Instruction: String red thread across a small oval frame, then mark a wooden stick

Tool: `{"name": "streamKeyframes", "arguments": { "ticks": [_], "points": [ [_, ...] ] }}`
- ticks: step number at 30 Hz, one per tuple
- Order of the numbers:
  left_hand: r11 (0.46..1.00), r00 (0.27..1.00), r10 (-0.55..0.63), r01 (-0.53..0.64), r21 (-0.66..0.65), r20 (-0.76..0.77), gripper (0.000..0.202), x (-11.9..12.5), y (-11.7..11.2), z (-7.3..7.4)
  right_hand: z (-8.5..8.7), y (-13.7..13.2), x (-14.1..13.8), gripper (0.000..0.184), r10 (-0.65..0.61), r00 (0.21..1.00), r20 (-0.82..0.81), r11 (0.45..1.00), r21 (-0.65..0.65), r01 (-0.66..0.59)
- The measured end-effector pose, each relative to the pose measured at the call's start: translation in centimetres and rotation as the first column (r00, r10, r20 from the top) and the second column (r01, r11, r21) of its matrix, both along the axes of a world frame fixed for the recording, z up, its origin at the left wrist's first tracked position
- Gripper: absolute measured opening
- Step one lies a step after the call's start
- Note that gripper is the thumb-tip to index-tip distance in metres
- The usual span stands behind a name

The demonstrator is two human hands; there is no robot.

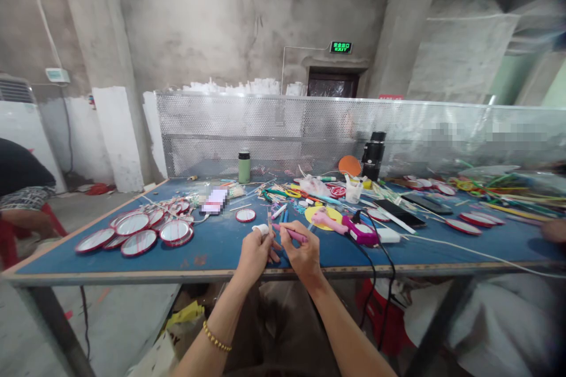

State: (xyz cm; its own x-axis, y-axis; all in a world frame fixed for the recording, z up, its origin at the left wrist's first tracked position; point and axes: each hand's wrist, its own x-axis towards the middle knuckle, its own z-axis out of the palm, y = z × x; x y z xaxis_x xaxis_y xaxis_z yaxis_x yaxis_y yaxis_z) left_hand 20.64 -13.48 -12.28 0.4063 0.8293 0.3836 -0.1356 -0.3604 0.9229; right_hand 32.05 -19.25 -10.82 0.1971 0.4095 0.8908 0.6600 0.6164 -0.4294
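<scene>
My left hand point(254, 253) is closed on a thin flat stick point(269, 219) that stands up from its fingertips. Something white point(260, 228), perhaps a wrapping, shows at that hand's index finger. In my right hand point(304, 253) is a pink pen-like tool point(295, 234), with its tip against or very close to the stick. Both hands are over the front edge of the blue table point(212, 247). Just beyond them lies a round white disc with a red rim point(245, 215).
Red-rimmed discs point(132, 224) are piled at left, near a phone point(214, 201). A green bottle point(244, 166) and black flask point(374, 156) stand behind. At right are a pink glue gun point(329, 220), a purple box point(360, 232) with cables, and a co-worker's hand point(555, 230).
</scene>
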Motion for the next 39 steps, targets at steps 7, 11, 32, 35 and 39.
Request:
{"name": "streamKeyframes", "arguments": {
  "ticks": [7, 11, 32, 35, 39],
  "points": [
    [1.0, 1.0, -0.013, 0.013, -0.007, -0.004, 0.02, -0.04, 0.13, -0.01, -0.2, 0.15, 0.09, 0.017, -0.014, 1.0, -0.016, 1.0, 0.012, 0.014],
    [1.0, 1.0, -0.02, 0.02, -0.011, -0.004, 0.019, -0.09, 0.08, 0.05, -0.14, 0.05, 0.07, 0.017, -0.013, 1.0, -0.016, 1.0, 0.008, 0.013],
    [1.0, 1.0, -0.01, 0.01, 0.007, -0.011, 0.022, -0.02, 0.07, 0.0, -0.22, 0.13, 0.17, 0.017, -0.01, 1.0, 0.028, 1.0, 0.014, 0.01],
    [1.0, 1.0, -0.009, 0.009, 0.002, -0.007, 0.022, -0.01, 0.1, -0.02, -0.21, 0.21, 0.17, 0.016, -0.016, 1.0, 0.017, 1.0, 0.024, 0.015],
    [1.0, 1.0, -0.013, 0.013, -0.009, -0.005, 0.021, -0.04, 0.12, -0.04, -0.13, 0.11, 0.05, 0.017, -0.021, 1.0, 0.0, 0.999, 0.031, 0.021]
  ]
}}
